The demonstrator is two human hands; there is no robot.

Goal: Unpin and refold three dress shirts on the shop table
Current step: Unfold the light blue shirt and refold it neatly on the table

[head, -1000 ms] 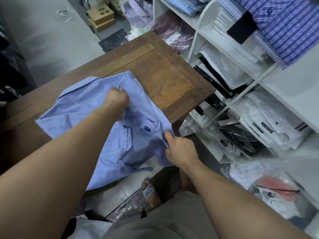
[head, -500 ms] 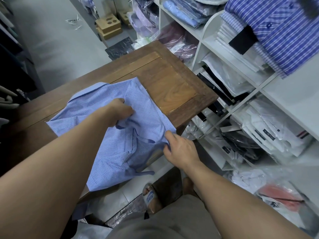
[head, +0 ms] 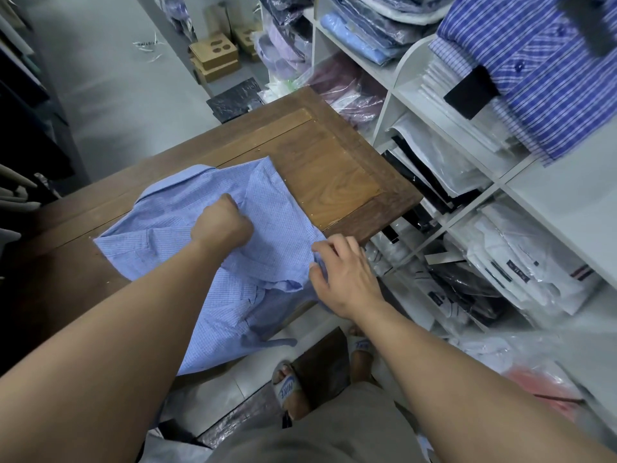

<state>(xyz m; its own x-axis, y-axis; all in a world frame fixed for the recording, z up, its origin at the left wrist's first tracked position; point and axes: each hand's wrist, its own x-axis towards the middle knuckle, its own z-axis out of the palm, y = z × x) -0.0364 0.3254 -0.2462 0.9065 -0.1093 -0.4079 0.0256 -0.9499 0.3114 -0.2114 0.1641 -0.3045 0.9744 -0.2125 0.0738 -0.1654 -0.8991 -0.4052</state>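
right now the blue shirt (head: 280,212) lies on the near part of the wooden table (head: 334,175), collar (head: 173,182) at the far left, tail hanging off the edge toward my legs, so its long axis runs from there down to me. my left hand (head: 222,225) is curled tight on cloth at its middle. my right hand (head: 344,272) pinches the right-side edge beside the table corner, nearer the loose flap.

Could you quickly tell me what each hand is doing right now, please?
Left hand: closed in a fist, gripping the shirt near its middle.
Right hand: pinching the shirt's right edge between thumb and fingers.
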